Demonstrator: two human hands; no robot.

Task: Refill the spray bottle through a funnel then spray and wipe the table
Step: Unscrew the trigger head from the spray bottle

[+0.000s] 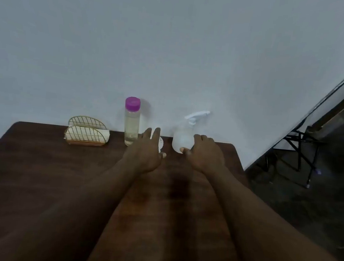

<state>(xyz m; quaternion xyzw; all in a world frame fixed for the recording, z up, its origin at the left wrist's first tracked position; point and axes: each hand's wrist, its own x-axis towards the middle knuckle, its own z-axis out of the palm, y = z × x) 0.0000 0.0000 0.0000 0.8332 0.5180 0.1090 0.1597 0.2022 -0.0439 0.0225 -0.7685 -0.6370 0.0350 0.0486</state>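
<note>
Table [57, 182]: dark wood top, far edge set against a pale wall [175, 46]
Spray bottle [181, 139]: upright at the far edge, right of centre; translucent body, white trigger head [196, 115] fitted on top with its nozzle pointing right
Refill bottle [131, 126]: tall, clear, upright at the far edge, left of the spray bottle; holds clear liquid; purple cap [132, 103] in place
Funnel [161, 143]: small white item between the two bottles, mostly hidden behind the left fingers; its shape cannot be confirmed
Left hand [149, 151]: reaches forward with fingers straight and together, palm down, over the white item; contact with it cannot be determined; holds nothing
Right hand [204, 154]: positioned at the lower right flank of the spray bottle; thumb tip lies at the front of the bottle base, fingers bent beside the body; whether the grip is closed cannot be determined
Napkin holder [87, 131]: gold wire, half-round sides, at the far left of the row; white napkins [103, 134] lie inside
Floor area: black folding stand [299, 151] to the right of the table, well apart from it
</note>
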